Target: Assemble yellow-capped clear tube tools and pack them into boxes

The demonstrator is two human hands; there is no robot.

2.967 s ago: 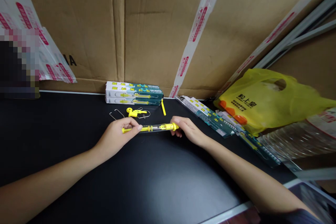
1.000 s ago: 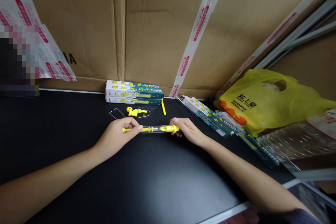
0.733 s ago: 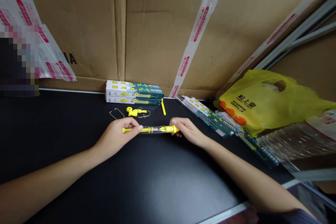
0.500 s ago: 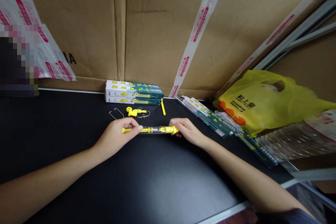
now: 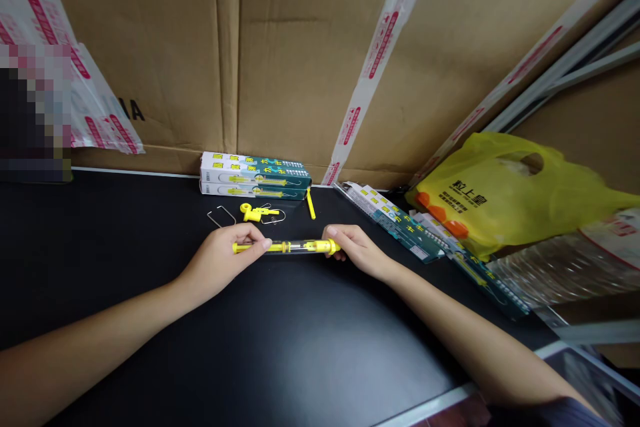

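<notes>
Between my hands lies a clear tubular spring scale (image 5: 295, 247) with yellow inner parts, held level just above the black table (image 5: 300, 347). My left hand (image 5: 233, 250) pinches its left part between thumb and fingers. The yellow cap at the other end sits in the closed fingers of my right hand (image 5: 350, 247). Just beyond my left hand are loose yellow plastic parts (image 5: 253, 213), thin wire hooks (image 5: 220, 216) and a small spring that is hard to make out. A yellow stick (image 5: 311, 204) lies farther right.
Two stacked printed boxes (image 5: 255, 177) stand against the large cardboard wall (image 5: 300, 80). To the right lie more printed boxes (image 5: 390, 220), a yellow plastic bag (image 5: 500, 193) with orange things inside, and a ribbed clear plastic container (image 5: 545, 270). A dark pixelated patch (image 5: 30, 120) covers the left edge.
</notes>
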